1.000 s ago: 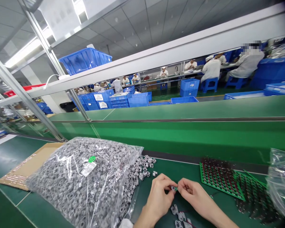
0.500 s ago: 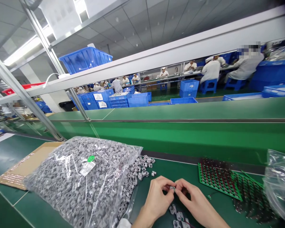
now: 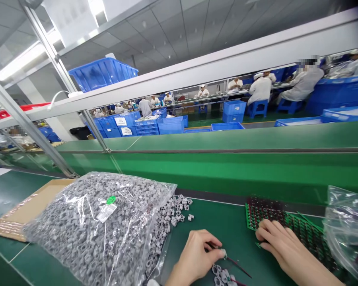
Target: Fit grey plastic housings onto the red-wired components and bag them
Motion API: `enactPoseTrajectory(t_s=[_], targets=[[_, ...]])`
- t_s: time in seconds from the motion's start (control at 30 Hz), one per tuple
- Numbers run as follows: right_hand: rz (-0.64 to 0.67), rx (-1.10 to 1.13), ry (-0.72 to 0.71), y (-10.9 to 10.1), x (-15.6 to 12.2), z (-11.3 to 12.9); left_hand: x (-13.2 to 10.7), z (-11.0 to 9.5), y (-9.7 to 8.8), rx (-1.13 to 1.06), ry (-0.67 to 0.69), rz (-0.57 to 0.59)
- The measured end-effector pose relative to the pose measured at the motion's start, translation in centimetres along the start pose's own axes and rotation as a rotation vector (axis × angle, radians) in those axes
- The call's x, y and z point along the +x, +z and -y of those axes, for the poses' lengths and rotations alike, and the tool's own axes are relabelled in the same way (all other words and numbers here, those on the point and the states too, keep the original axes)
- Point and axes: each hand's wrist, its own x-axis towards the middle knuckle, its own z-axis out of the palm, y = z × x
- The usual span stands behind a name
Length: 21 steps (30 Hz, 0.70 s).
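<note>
My left hand (image 3: 195,254) is shut on a small grey plastic sleeve (image 3: 223,252), from which a thin dark-red wire lead (image 3: 238,266) trails down to the right. My right hand (image 3: 282,246) has moved away and rests its fingertips on a green pegged board (image 3: 268,214) carrying rows of small dark components. I cannot tell whether those fingers hold anything. Below my left hand lies a small heap of assembled grey parts with wires (image 3: 222,276). Loose grey sleeves (image 3: 179,210) spill beside a large clear bag full of them (image 3: 98,226), left of my hands.
A green workbench (image 3: 226,226) lies under everything, with a cardboard sheet (image 3: 26,214) beneath the large bag and crumpled clear plastic (image 3: 347,226) at right. Behind rise a green conveyor (image 3: 226,174) and metal frame. Blue crates (image 3: 170,126) and white-coated co-workers stand beyond.
My hands have come apart. My right hand moved right from the pinch onto the green board, while my left hand dropped slightly, holding the grey sleeve with its wire lead now visible.
</note>
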Motion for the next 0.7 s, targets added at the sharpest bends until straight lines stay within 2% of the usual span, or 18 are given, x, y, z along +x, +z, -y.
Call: enactPoseTrajectory(t_s=[0.07,0.17,0.23,0.33,0.4,0.47,0.57,0.7], targets=[[0.018,-0.039,-0.042,1.1,-0.3,-0.5,0.4,0.0,-0.9,0.132,0.067,-0.111],[0.029,-0.038,-0.07,2.1,-0.1,0.7,1.2,0.2,-2.3,0.464,0.083,-0.272],[0.068,0.034,-0.058,2.1,0.3,2.1,1.6,0.4,-2.8,0.62,0.039,-0.283],[0.14,0.245,0.035,1.4,1.1,4.3,1.9,0.5,-2.8,0.663,0.03,-0.238],[0.171,0.4,0.103,0.9,1.6,5.5,1.9,0.6,-2.4,0.556,0.076,-0.244],[0.189,0.532,0.147,0.8,2.0,6.4,1.8,0.8,-1.8,0.259,0.088,-0.257],[0.215,0.66,0.229,1.1,2.5,7.2,1.9,1.2,-0.8,-0.188,0.023,-0.218],[0.223,0.776,0.336,1.7,2.6,7.8,1.8,1.2,0.3,-0.442,-0.068,-0.145]])
